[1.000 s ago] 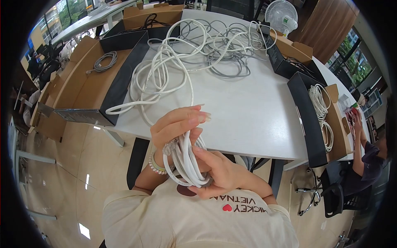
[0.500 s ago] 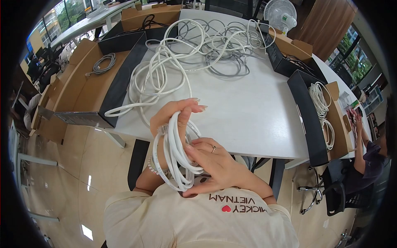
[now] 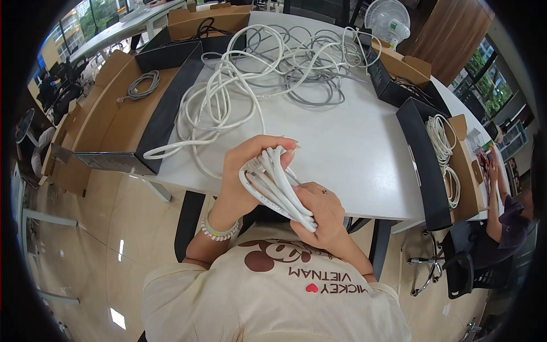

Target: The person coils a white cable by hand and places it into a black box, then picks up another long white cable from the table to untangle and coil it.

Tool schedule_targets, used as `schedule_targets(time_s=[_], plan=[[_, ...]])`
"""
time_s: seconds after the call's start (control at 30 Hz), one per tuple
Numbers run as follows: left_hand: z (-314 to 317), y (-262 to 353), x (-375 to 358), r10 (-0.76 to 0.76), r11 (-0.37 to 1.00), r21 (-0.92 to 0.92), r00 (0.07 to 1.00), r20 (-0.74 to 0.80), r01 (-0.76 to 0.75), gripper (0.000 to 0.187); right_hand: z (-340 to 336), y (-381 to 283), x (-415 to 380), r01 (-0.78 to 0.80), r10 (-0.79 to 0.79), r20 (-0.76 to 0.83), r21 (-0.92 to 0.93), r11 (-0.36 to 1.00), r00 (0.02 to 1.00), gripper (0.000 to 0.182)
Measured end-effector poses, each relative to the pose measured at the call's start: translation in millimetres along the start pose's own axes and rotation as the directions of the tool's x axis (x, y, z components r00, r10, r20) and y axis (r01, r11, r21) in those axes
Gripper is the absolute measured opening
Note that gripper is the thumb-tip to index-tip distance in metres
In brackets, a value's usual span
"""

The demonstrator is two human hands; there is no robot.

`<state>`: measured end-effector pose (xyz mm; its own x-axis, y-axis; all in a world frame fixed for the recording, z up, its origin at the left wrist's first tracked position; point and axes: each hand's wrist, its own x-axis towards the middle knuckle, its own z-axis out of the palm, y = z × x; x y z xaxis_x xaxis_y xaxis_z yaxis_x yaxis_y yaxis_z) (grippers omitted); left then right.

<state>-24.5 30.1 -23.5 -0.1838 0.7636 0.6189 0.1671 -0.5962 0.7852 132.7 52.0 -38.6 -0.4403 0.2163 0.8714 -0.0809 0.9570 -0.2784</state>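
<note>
A bundle of looped white cable (image 3: 279, 188) is held between my two hands, in front of my chest at the table's near edge. My left hand (image 3: 245, 168) is wrapped round the upper left part of the coil, near a clear plug. The fingers of my right hand (image 3: 322, 211) grip the lower right end of the loops. Beyond them, tangled white cables (image 3: 219, 97) and grey cables (image 3: 313, 85) lie on the white table (image 3: 353, 148).
On the left stands an open box (image 3: 117, 128) with a grey coil (image 3: 143, 85). Another box (image 3: 427, 165) at the right holds white coils. Dark cables lie in two farther boxes. A fan (image 3: 387, 23) stands behind; a person (image 3: 504, 222) sits at the far right.
The cable bundle has moved up and right, off my left wrist area, and its loops are now flatter and tilted. Both hands have shifted, with my right hand now at the bundle's lower end.
</note>
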Motion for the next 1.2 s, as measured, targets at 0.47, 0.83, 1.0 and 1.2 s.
schedule_targets(time_s=[0.47,0.83,1.0,1.2], plan=[[-6,3,2,-0.268,0.909,-0.262,0.936,0.229,0.325,0.035,-7,-5,-4,-0.537,0.508,0.176,0.208,0.818,0.843,0.017],[0,-4,-3,-0.257,0.907,-0.267,0.931,0.259,0.325,0.038,-14,-4,-1,-0.621,0.579,0.295,0.593,0.512,0.760,0.009],[-2,-11,-5,-0.214,0.927,-0.243,0.935,0.283,0.285,0.031,-13,-4,-6,-0.594,0.544,0.258,0.489,0.639,0.798,0.006],[9,-12,-4,0.223,0.974,-0.061,0.974,0.035,-0.220,0.036,-15,-12,0,-0.606,0.573,0.215,0.411,0.682,0.791,0.004]])
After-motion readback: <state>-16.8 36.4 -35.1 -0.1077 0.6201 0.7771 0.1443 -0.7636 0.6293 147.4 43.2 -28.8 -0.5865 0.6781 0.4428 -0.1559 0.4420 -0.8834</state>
